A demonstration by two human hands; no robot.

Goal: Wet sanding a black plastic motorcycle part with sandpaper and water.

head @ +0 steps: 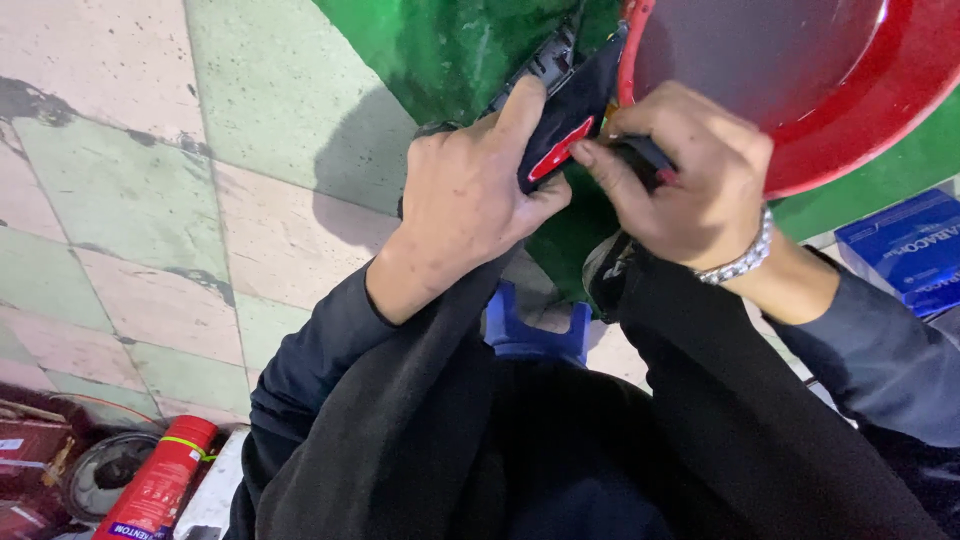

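Nearest the camera: dark trousers (pixel 560 440) and a blue plastic stool (pixel 535 335) showing between the knees, so the person sits low, with the work up at knee height. Both forearms in dark sleeves reach forward. Left hand (pixel 470 195) wraps around a black device with a red panel (pixel 560 140), thumb pressed along its upper edge, seemingly to steady it. Right hand (pixel 690 175), silver bracelet (pixel 745 258) at the wrist, is pinched shut on a small dark part (pixel 645 155) right against the device; what the part is cannot be made out. Just beyond, a red round basin (pixel 850 110) rests above the right hand, touching or nearly so. Green mat (pixel 450 50) under it, over worn pink-and-green floor tiles (pixel 130 200). Off to the sides: blue box (pixel 895 245) right, red cylinder (pixel 160 480) lower left.
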